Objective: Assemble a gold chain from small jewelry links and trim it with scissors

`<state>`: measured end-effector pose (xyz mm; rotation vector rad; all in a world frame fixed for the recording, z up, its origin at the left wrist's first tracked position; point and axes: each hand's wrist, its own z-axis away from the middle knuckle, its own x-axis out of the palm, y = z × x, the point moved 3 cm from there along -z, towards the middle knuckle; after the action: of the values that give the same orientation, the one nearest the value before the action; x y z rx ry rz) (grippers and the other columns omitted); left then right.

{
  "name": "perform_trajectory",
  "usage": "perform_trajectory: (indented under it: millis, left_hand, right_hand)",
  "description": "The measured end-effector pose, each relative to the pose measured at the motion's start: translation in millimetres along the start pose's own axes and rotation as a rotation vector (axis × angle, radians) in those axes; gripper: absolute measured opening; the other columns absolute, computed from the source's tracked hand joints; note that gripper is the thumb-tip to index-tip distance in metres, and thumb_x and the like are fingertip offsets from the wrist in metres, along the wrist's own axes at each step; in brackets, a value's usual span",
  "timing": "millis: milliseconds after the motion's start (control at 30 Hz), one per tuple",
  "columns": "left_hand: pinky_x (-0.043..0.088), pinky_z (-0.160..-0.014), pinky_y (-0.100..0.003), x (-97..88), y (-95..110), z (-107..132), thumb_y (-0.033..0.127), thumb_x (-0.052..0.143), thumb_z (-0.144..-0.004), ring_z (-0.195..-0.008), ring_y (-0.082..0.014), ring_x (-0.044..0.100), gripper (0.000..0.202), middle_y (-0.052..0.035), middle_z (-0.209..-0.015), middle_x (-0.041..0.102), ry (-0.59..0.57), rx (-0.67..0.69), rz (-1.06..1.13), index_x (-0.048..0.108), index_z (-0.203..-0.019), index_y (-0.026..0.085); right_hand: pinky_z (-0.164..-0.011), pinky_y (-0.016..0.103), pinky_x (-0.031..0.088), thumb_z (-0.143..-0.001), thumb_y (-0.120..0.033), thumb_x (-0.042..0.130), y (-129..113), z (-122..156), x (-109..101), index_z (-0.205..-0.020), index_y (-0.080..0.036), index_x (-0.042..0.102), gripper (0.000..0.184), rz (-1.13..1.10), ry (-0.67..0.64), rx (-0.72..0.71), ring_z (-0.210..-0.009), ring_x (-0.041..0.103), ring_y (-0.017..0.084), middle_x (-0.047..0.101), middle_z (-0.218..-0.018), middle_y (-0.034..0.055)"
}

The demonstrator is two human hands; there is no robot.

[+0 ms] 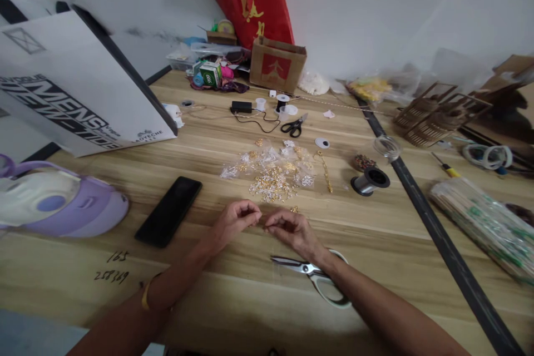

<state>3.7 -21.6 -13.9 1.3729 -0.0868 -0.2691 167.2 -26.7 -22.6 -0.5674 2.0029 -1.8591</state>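
Observation:
My left hand (237,221) and my right hand (292,228) face each other just above the table, fingertips pinched and slightly apart. Whatever sits in either pinch is too small to make out. Beyond them lies a loose pile of gold and silver jewelry findings (272,184), with small clear plastic bags (271,158) of more pieces behind it. A few gold pieces (295,209) rest close to my right fingers. Partly under my right wrist are white-handled scissors (307,268), blades pointing left. A gold chain (324,171) lies right of the bags.
A black phone (169,211) and a purple-and-white appliance (79,200) are on the left, below a large white box (83,83). To the right stand a wire spool (370,181), a tape roll (387,147) and bagged sticks (484,222). Black scissors (294,126) lie farther back.

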Motion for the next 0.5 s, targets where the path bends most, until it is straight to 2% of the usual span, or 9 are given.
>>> perform_trajectory:
  millis: [233, 400, 500]
  left_hand:
    - [0.038, -0.056, -0.021, -0.1, -3.7, -0.6, 0.029, 0.061, -0.07, -0.057, -0.0099, 0.048, 0.017, 0.0016, -0.06, 0.055, -0.037, 0.005, -0.013, 0.059, -0.069, 0.012]
    - [0.036, -0.054, -0.021, -3.4, -3.5, 1.7, 0.033, 0.061, -0.071, -0.055, -0.0099, 0.047, 0.02, 0.0009, -0.062, 0.056, -0.164, -0.009, -0.082, 0.06, -0.072, 0.013]
    - [0.04, -0.061, -0.023, -4.6, 0.0, 3.8, 0.031, 0.061, -0.072, -0.066, -0.013, 0.054, 0.018, -0.003, -0.073, 0.062, -0.245, 0.021, -0.099, 0.061, -0.072, 0.013]
  right_hand:
    - [-0.061, 0.024, 0.044, -0.078, -0.031, 0.065, 0.6, 0.0, -0.7, -0.079, -0.016, 0.064, 0.015, 0.034, 0.019, 0.014, -0.067, 0.057, 0.012, 0.062, -0.072, 0.0023]
    - [-0.061, 0.024, 0.045, -0.078, -0.032, 0.064, 6.8, 1.0, -1.3, -0.081, -0.016, 0.061, 0.016, -0.016, 0.023, 0.069, -0.064, 0.058, 0.012, 0.063, -0.07, 0.0021]
    - [-0.06, 0.024, 0.045, -0.077, -0.033, 0.065, 6.9, 0.8, -1.5, -0.08, -0.017, 0.061, 0.018, -0.016, 0.033, 0.075, -0.064, 0.058, 0.012, 0.063, -0.069, 0.0016]
